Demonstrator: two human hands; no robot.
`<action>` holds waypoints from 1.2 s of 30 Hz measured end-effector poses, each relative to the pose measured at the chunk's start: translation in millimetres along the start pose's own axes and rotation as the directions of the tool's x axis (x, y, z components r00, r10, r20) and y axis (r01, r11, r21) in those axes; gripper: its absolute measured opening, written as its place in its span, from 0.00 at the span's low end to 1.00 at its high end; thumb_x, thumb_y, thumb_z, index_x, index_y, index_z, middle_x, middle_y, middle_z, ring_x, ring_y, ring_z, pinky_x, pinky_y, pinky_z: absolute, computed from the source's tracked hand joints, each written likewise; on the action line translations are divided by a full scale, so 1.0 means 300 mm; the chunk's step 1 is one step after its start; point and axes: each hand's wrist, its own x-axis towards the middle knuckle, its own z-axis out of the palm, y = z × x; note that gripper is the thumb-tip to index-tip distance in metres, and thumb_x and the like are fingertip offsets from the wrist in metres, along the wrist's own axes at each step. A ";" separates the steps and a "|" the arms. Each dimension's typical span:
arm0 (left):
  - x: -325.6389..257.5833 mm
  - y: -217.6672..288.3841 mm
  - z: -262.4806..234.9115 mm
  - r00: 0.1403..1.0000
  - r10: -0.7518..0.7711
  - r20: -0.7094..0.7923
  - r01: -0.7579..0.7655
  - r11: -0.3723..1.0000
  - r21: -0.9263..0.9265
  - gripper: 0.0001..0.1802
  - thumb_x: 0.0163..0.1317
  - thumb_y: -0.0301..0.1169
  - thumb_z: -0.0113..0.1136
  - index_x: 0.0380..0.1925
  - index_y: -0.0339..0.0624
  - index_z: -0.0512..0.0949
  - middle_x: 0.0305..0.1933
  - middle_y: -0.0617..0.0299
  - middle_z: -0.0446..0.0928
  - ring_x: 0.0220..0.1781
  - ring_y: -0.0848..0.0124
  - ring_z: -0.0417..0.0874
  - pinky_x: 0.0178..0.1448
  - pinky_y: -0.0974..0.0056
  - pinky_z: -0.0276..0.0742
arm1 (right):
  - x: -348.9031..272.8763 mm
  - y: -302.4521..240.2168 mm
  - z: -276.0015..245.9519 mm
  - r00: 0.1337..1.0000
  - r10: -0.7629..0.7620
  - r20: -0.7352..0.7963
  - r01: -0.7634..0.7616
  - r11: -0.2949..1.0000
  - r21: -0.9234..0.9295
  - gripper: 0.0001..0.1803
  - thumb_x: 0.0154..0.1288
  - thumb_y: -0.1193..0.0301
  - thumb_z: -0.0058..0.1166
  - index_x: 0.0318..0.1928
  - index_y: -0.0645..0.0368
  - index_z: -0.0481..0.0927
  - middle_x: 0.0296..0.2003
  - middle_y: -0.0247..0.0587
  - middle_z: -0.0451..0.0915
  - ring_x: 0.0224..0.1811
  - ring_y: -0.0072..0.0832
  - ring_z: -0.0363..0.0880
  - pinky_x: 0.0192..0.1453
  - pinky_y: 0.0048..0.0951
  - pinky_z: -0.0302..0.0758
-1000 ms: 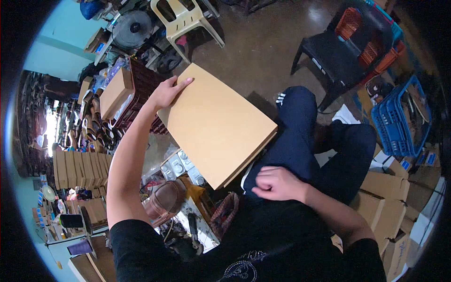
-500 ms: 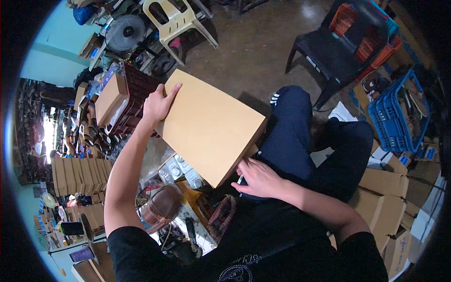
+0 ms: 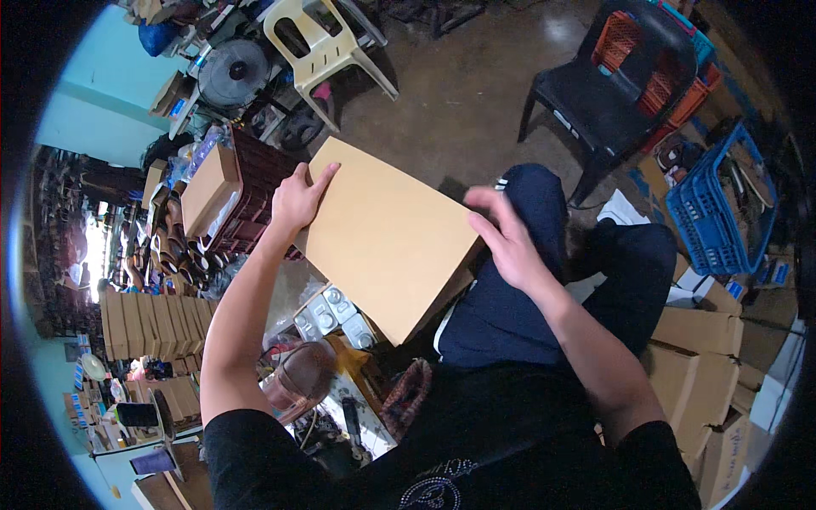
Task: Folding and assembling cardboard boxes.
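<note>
A black chair [image 3: 586, 102] stands at upper right, a blue crate [image 3: 704, 223] at far right. A tan box [image 3: 387, 238] sits slantwise at centre frame. The left grip [image 3: 297, 202] clasps its upper-left edge, thumb on top; the right grip [image 3: 512, 246], loosely spread, is at its right corner, contact unclear.

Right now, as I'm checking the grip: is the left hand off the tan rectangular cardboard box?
No: the left hand holds the box by its left edge, thumb on top.
</note>
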 end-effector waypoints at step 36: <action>0.026 0.501 -0.083 0.603 0.641 0.476 0.099 0.532 -0.841 0.46 0.71 0.57 0.64 0.77 0.35 0.66 0.71 0.48 0.76 0.72 0.62 0.77 0.77 0.56 0.69 | -0.287 -0.166 -0.773 0.927 0.373 0.034 -0.358 0.854 0.378 0.38 0.71 0.49 0.55 0.72 0.63 0.71 0.62 0.45 0.79 0.65 0.34 0.78 0.72 0.38 0.71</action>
